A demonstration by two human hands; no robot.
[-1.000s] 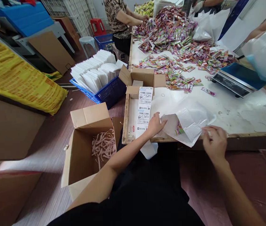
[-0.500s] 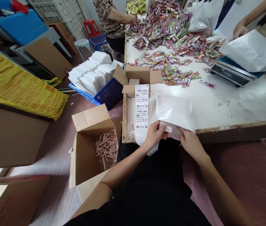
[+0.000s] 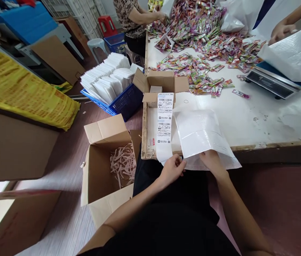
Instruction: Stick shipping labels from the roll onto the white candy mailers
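White bag [image 3: 200,129] lies open; right hand [image 3: 214,163] apparently inside (partly hidden).

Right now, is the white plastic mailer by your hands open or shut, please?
Open: the white mailer gapes, the right hand partly inside.

Bag [image 3: 200,129] on tbl [image 3: 262,122], btwn label strip [image 3: 164,124] (L) & scale [image 3: 270,84] (R).

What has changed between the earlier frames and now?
The white bag has turned, its opening now on the near side, not the left. The right hand moved from its right corner into the opening; the left hand is at the opening's left corner, its grip unclear. At right, a co-worker's bag came down onto the scale. The label strip and small carton stayed put.
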